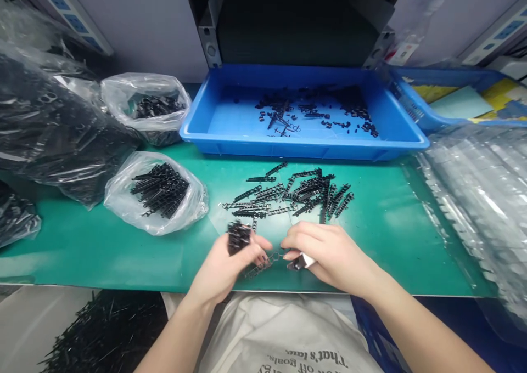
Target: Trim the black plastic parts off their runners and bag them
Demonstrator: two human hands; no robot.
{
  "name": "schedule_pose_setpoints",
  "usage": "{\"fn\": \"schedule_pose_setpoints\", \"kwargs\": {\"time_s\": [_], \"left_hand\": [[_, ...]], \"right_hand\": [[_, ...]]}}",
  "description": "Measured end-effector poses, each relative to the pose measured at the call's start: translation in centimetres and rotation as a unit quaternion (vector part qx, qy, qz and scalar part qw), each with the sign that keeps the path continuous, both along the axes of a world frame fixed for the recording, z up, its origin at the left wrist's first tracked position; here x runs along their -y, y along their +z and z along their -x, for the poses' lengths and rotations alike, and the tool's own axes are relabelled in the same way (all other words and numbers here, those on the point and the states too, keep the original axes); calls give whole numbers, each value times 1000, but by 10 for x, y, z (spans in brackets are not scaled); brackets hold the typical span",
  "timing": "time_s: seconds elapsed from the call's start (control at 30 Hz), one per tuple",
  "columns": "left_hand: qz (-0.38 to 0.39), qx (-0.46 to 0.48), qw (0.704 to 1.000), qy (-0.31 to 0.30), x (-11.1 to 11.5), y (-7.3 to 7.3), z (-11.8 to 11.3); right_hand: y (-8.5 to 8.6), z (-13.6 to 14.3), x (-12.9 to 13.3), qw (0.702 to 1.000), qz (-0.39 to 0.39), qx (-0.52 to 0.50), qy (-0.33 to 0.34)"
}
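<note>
A bundle of thin black plastic strips is held in my left hand, whose thumb and fingers also hold one lattice strip pointing toward the right hand. Close by on the right, my right hand is closed around a small white and black tool; its fingertips are by the end of that strip, and whether they touch it cannot be made out. Beyond both hands, a loose pile of black lattice strips lies on the green table.
Behind the pile stands a blue tray with small black pieces. Plastic bags of black parts stand at the left. Stacked clear trays and a blue bin are at the right. A container of black scraps sits below the table's edge.
</note>
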State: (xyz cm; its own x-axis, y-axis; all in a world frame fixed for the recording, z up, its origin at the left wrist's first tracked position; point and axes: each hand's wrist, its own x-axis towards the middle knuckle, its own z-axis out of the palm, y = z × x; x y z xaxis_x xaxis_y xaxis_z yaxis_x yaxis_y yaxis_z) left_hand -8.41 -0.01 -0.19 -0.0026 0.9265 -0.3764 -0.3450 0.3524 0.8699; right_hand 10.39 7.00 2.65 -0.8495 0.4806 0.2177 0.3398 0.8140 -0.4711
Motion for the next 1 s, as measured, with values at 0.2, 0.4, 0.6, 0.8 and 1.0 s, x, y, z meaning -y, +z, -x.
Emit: {"fn": "schedule_pose_setpoints", "kwargs": {"time_s": [0.2,0.4,0.6,0.8,1.0], "left_hand": [[87,131,981,-112,6,4,-29],[48,56,995,-67,10,0,-33],[40,-31,996,-69,11,-5,-35],[35,-52,995,-79,11,-7,-36],[41,-40,996,-73,10,-6,-37]], "right_hand": [[-8,-12,16,997,31,-38,-58],[-11,-18,36,973,135,-16,-184],[-9,-14,46,980,124,7,-154],[-8,-13,46,984,70,25,-161],[-8,-13,46,984,69,31,-159]]}}
